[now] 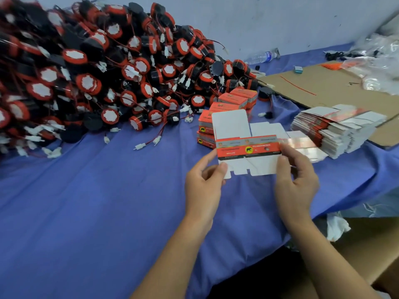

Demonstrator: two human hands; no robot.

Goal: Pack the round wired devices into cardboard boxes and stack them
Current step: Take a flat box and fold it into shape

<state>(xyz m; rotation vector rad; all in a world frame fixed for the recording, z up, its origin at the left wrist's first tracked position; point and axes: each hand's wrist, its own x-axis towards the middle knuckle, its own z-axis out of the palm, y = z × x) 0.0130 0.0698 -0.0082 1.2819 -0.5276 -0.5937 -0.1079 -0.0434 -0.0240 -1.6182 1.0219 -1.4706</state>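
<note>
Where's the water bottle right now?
In the head view, the plastic water bottle lies on its side on the blue cloth at the far edge, just right of the pile of round wired devices and beyond the cardboard sheet.

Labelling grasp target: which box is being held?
The flat blank, pinched between left hand and right hand; made-up boxes and flat stack lie beyond it.

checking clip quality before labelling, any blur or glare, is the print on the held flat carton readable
Head view: the pile of round wired devices smears at far left; glare whitens the loose carton by the right hand; small print on the held flat carton is unreadable; lighting is soft, shadows faint.
</note>
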